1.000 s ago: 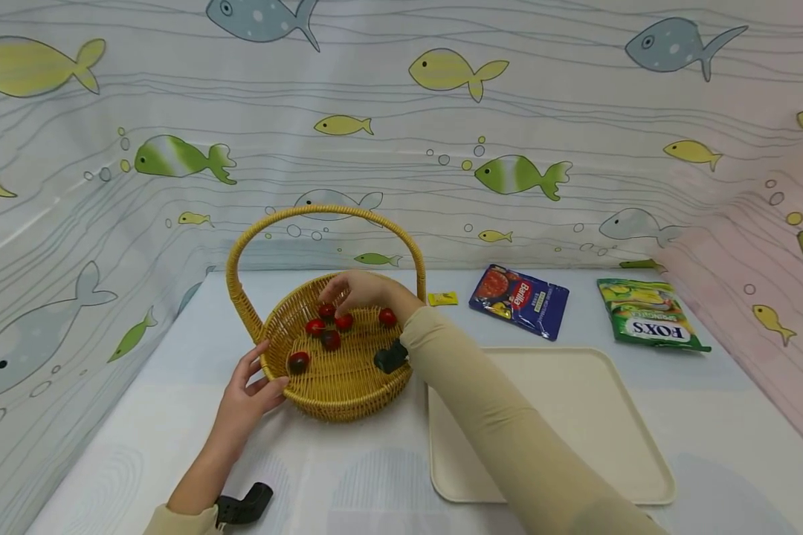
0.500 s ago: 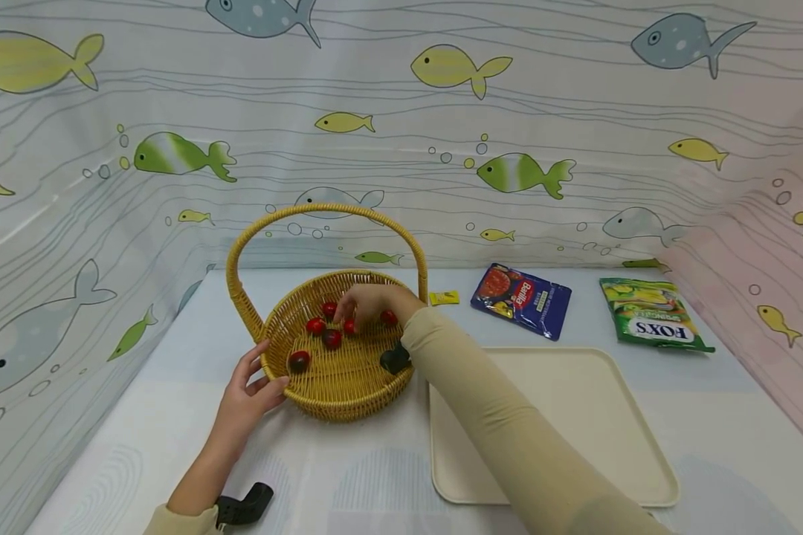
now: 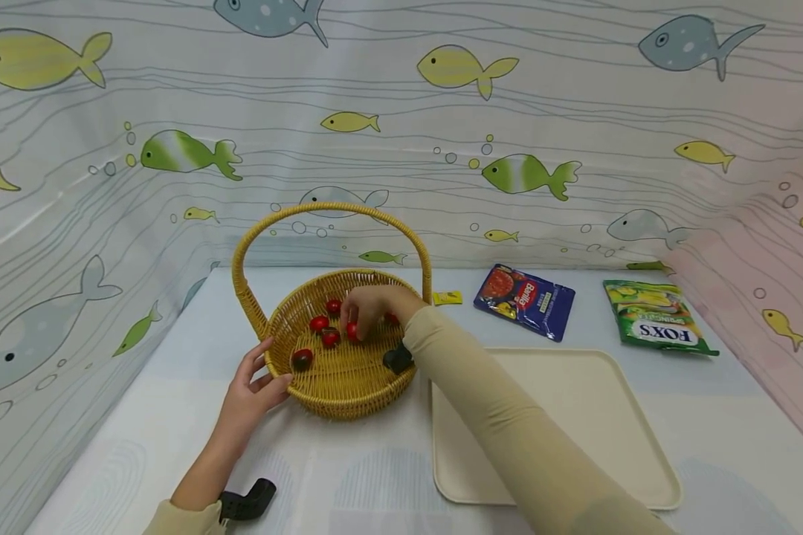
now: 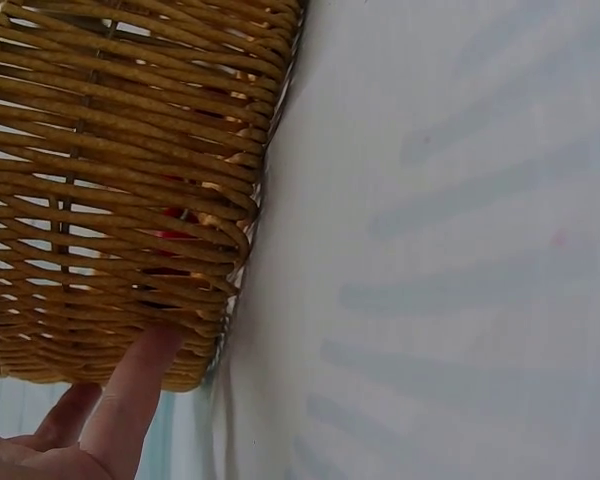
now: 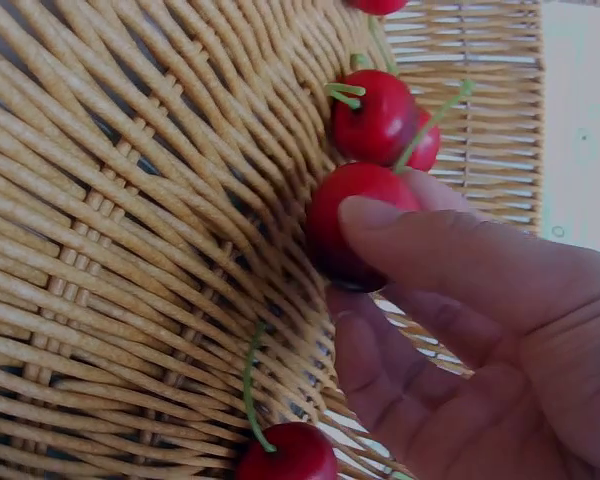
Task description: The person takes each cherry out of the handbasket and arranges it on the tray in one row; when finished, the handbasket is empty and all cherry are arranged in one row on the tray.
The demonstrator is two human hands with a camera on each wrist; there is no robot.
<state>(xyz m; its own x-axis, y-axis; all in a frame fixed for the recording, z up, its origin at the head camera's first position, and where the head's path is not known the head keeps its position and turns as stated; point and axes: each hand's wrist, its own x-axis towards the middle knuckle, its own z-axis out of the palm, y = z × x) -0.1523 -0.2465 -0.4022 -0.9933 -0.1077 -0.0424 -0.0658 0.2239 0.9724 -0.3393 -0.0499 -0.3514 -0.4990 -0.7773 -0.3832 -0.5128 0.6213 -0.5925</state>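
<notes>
A yellow woven basket (image 3: 348, 407) with a tall arched handle holds several dark red cherries (image 3: 302, 360). My right hand (image 3: 377, 303) is down inside it, thumb and finger pinching one cherry (image 5: 352, 232) with a green stem. Close beside that fruit, two more lie against the wicker wall, and a separate cherry (image 5: 288, 455) appears at the bottom of the right wrist view. My left hand (image 3: 250, 386) grips the basket's left side, thumb at the front rim. In the left wrist view a finger (image 4: 130, 400) of it presses the outer weave.
Right of the basket lies a cream tray (image 3: 595, 416), partly under my right forearm. Behind it are a blue Barilla pouch (image 3: 527, 301), a green Fox's bag (image 3: 659, 318) and a small yellow packet (image 3: 447, 297). A fish-patterned wall covering rises at the back and sides.
My right hand has moved slightly right and lower within the basket, from above the cherries to a pinch on one. The left hand keeps its place on the basket.
</notes>
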